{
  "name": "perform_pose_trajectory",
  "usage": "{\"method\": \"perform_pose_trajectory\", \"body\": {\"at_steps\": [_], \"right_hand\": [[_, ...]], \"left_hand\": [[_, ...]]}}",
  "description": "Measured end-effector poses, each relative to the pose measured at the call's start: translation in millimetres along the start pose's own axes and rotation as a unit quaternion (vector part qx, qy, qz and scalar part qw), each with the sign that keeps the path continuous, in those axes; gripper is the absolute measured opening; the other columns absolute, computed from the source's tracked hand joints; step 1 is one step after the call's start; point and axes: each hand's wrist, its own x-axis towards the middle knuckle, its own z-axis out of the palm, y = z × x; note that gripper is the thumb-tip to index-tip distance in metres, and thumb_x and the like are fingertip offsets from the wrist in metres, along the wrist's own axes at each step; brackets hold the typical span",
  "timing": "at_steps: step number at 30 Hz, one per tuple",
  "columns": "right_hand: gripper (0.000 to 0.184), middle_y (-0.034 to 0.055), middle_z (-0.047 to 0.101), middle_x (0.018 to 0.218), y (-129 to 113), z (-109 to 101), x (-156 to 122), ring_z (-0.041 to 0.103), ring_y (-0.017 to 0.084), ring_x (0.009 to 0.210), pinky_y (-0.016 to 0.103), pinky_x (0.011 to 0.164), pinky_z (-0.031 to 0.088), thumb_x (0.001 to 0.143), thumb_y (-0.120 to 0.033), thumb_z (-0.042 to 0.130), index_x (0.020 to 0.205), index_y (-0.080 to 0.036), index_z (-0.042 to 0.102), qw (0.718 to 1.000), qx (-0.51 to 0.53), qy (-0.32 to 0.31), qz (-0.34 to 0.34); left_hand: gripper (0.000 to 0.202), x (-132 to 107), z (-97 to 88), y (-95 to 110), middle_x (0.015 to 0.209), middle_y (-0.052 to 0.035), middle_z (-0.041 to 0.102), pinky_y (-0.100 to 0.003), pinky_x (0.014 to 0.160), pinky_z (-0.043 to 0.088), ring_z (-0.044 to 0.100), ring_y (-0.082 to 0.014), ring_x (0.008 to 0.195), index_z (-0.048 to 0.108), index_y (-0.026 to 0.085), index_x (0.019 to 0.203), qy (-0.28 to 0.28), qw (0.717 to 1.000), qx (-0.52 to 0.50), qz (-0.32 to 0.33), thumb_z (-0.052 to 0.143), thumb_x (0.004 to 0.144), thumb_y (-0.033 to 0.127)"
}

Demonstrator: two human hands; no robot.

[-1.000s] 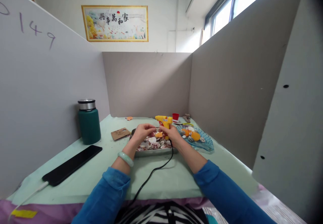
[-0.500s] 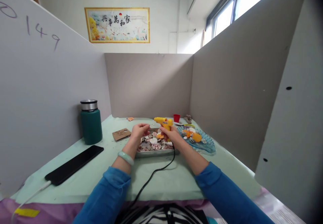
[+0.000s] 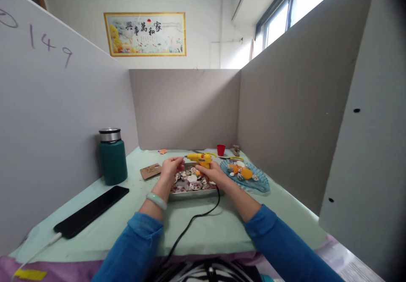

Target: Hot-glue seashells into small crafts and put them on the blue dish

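A yellow hot glue gun point(image 3: 199, 158) is gripped by my right hand point(image 3: 215, 173), its nozzle pointing left. The nozzle tip is close to the fingertips of my left hand point(image 3: 170, 168); whether they touch I cannot tell. My left fingers are pinched together, and whatever is between them is too small to make out. Below both hands lies a shallow metal tray point(image 3: 197, 195) full of seashells point(image 3: 194, 184). From the glue gun a black cord point(image 3: 194, 217) runs down toward the table's front edge.
To the right is a blue shell-shaped dish point(image 3: 261, 184) with orange and white pieces. Behind stand a red cup point(image 3: 221, 150) and yellow-handled scissors point(image 3: 236, 158). A brown card point(image 3: 150, 171), green bottle point(image 3: 113, 161) and black phone point(image 3: 91, 212) lie left. Partitions enclose three sides.
My right hand has brought the glue gun leftward, so its nozzle is now by my left fingertips. My left hand stays pinched in nearly the same place. The view has shifted slightly.
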Motion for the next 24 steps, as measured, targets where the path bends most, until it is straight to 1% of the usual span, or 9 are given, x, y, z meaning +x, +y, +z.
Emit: {"method": "perform_pose_trajectory", "body": {"at_steps": [3, 5, 8, 11, 16, 20, 24], "right_hand": [[0.029, -0.0021, 0.056, 0.055, 1.2, -0.5, 1.0, 0.041, 0.006, 0.036, 0.019, 0.034, 0.033, 0.075, -0.045, 0.063, 0.078, -0.016, 0.058, 1.000, -0.018, 0.014, 0.002], [0.029, -0.0021, 0.056, 0.056, 0.3, -0.6, 0.6, 0.041, 0.006, 0.036, 0.019, 0.034, 0.033, 0.075, -0.044, 0.063, 0.080, -0.016, 0.058, 1.000, -0.019, 0.013, 0.001], [0.028, -0.0023, 0.055, 0.056, -0.5, -0.2, 0.0, 0.040, 0.006, 0.036, 0.019, 0.034, 0.032, 0.075, -0.044, 0.062, 0.080, -0.016, 0.058, 1.000, -0.015, 0.006, -0.007], [0.029, -0.0025, 0.054, 0.055, -0.2, 0.2, 0.3, 0.040, 0.006, 0.036, 0.019, 0.034, 0.032, 0.075, -0.045, 0.062, 0.078, -0.016, 0.058, 1.000, -0.006, 0.013, -0.006], [0.030, -0.0023, 0.054, 0.055, 0.7, -0.7, 1.1, 0.041, 0.006, 0.036, 0.019, 0.034, 0.033, 0.074, -0.044, 0.063, 0.077, -0.015, 0.058, 1.000, -0.015, 0.004, 0.001], [0.030, -0.0022, 0.055, 0.055, 1.9, -1.1, 1.4, 0.041, 0.006, 0.036, 0.019, 0.035, 0.033, 0.074, -0.044, 0.062, 0.078, -0.015, 0.059, 1.000, -0.021, 0.011, -0.004], [0.030, -0.0020, 0.055, 0.055, 2.0, -0.5, 1.9, 0.042, 0.006, 0.036, 0.019, 0.034, 0.033, 0.074, -0.045, 0.062, 0.079, -0.015, 0.059, 0.999, -0.029, 0.010, -0.009]], "left_hand": [[0.019, -1.9, 1.1, 1.1, 0.064, -0.0040, 0.066, -0.024, 0.052, 0.048, 0.054, -0.0088, 0.045, 0.060, 0.010, 0.071, -0.008, 1.000, -0.007, 0.024, 0.073, 0.059, 0.019], [0.021, -3.1, 1.6, 1.3, 0.067, -0.0052, 0.067, -0.024, 0.054, 0.049, 0.057, -0.0099, 0.048, 0.061, 0.010, 0.071, -0.015, 0.999, -0.007, 0.034, 0.074, 0.058, 0.019], [0.023, -4.5, 2.1, 1.1, 0.063, -0.0047, 0.066, -0.024, 0.054, 0.048, 0.058, -0.0112, 0.049, 0.061, 0.010, 0.070, -0.018, 0.999, -0.007, 0.037, 0.075, 0.055, 0.019], [0.025, -4.6, 2.1, 0.6, 0.063, -0.0042, 0.066, -0.025, 0.054, 0.048, 0.057, -0.0109, 0.048, 0.060, 0.011, 0.071, -0.018, 0.999, -0.013, 0.038, 0.076, 0.054, 0.020], [0.025, -2.2, 0.4, -0.7, 0.063, -0.0033, 0.065, -0.025, 0.053, 0.047, 0.056, -0.0102, 0.047, 0.059, 0.011, 0.073, 0.005, 0.999, -0.023, 0.047, 0.075, 0.055, 0.019], [0.024, -0.7, 0.1, -2.3, 0.064, -0.0051, 0.066, -0.026, 0.058, 0.050, 0.060, -0.0124, 0.051, 0.059, 0.011, 0.073, -0.004, 0.999, -0.027, 0.044, 0.075, 0.057, 0.017], [0.022, 0.4, 0.7, -3.9, 0.060, -0.0043, 0.064, -0.028, 0.063, 0.051, 0.062, -0.0133, 0.053, 0.058, 0.010, 0.072, -0.016, 0.998, -0.032, 0.046, 0.075, 0.057, 0.014]]}}
